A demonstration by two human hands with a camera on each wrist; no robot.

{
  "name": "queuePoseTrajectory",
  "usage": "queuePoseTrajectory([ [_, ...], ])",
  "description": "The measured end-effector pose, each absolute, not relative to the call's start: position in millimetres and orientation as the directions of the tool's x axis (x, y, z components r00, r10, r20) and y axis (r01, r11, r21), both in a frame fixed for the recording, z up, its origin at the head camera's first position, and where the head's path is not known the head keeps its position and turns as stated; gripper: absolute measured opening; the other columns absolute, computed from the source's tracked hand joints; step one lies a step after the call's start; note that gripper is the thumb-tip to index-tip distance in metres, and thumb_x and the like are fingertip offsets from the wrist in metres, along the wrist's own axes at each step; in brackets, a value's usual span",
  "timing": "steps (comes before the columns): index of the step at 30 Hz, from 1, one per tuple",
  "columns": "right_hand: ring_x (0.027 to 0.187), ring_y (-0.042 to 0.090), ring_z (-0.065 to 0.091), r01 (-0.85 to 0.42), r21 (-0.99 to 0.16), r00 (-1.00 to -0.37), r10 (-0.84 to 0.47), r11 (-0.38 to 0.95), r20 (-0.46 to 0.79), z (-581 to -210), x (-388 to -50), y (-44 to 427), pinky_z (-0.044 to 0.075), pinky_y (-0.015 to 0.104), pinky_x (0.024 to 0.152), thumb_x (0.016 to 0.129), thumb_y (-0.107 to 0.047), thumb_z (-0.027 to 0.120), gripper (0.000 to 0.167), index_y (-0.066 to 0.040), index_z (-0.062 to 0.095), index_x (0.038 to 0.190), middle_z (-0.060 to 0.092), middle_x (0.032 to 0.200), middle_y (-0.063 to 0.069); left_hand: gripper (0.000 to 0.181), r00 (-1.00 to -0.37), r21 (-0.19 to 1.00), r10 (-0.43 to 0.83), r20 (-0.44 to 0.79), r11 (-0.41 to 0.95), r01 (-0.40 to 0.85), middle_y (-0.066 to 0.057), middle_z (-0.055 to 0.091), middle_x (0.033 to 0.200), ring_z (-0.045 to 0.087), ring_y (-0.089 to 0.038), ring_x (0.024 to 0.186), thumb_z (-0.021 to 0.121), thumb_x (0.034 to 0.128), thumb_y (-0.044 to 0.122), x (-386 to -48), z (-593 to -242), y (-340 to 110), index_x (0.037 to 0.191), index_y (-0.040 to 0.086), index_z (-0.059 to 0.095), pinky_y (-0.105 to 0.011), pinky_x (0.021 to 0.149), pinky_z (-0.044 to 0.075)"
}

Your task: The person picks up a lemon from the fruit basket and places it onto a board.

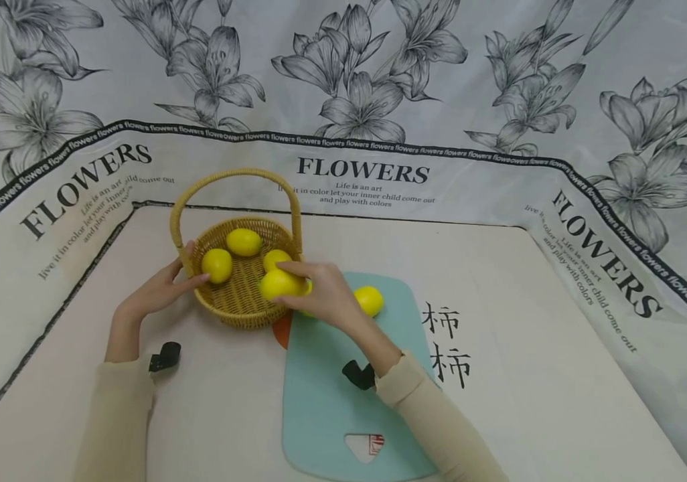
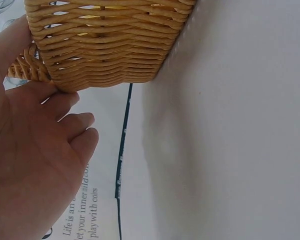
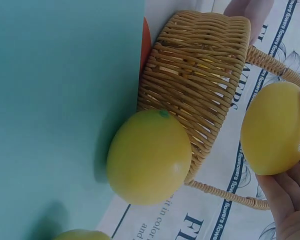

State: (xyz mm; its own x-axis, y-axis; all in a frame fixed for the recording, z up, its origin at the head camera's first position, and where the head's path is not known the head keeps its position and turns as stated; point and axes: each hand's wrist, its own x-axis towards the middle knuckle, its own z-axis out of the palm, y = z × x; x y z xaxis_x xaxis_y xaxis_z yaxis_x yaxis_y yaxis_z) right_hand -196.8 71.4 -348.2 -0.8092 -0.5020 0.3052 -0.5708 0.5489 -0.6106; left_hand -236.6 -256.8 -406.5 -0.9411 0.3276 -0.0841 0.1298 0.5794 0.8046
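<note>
A wicker basket (image 1: 241, 294) with a tall arched handle stands at the left of the cutting board. My left hand (image 1: 157, 291) grips its left rim, thumb over the edge and fingers against the outer weave (image 2: 110, 55). Several lemons lie inside, among them one at the back (image 1: 244, 242) and one at the left (image 1: 217, 266). My right hand (image 1: 331, 294) pinches another lemon (image 3: 272, 130) over the basket's right side. Two more lemons are on the board: one in the open (image 1: 369, 301), and one (image 3: 150, 157) beside the basket, mostly hidden by my right hand in the head view.
The light-blue cutting board (image 1: 349, 375) lies on the white printed tablecloth (image 1: 217, 408), with a handle slot near its front end. An orange printed patch (image 1: 281, 331) shows between basket and board. Behind, a flower-patterned cloth (image 1: 361, 107) rises along the table's edges.
</note>
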Motion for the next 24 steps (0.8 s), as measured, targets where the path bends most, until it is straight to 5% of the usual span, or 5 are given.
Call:
queuePoseTrajectory([
  [24,0.119,0.02,0.057,-0.589,-0.591,-0.799,-0.506,0.55,0.326,-357.8,-177.0,95.9,0.046,0.03,0.099,0.079,-0.023,0.081,0.053,-0.005,0.064,0.126,0.064,0.125,0.007,0.087,-0.94,0.808,0.328,-0.089,0.576,0.125,-0.01,-0.007,0.16,-0.003,-0.046,0.143,0.053,0.0973,0.045,-238.5,-407.4,-258.2,0.154,0.019,-0.007,-0.069,0.108,0.005],
])
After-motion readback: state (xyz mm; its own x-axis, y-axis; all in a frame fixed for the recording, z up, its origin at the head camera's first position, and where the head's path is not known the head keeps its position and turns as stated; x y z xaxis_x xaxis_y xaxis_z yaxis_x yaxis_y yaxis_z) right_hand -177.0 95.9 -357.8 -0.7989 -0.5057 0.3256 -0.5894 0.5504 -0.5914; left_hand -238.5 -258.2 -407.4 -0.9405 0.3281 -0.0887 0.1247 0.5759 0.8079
